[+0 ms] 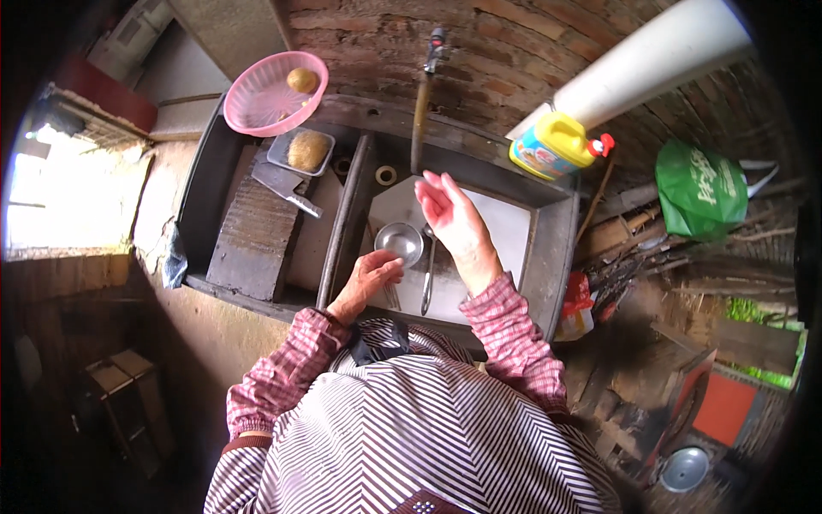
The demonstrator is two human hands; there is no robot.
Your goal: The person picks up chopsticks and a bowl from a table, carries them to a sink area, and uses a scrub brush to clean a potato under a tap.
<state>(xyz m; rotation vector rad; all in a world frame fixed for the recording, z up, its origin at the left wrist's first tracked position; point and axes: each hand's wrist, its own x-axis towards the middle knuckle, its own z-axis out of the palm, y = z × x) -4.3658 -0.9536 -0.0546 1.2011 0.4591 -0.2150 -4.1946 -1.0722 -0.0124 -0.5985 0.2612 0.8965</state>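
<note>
My left hand [372, 277] grips the near rim of a small metal bowl [399, 239] over the right basin [472, 221] of a dark double sink. Held up to the right of the bowl, my right hand [457, 221] is empty, fingers raised and slightly apart towards the end of the tap pipe [420, 122]. A long-handled metal spoon [428, 283] lies in the basin between my hands, its upper end beside the bowl. Thin sticks, probably chopsticks [392, 299], show partly beneath my left hand.
The left basin bears a ridged stone slab [250, 238], a cleaver [282, 186] and a plastic tray with a scrubbing pad [308, 151]. A pink basket [257, 96] with a potato [302, 80] sits at its back corner. A yellow detergent jug [552, 146] stands at the back right rim.
</note>
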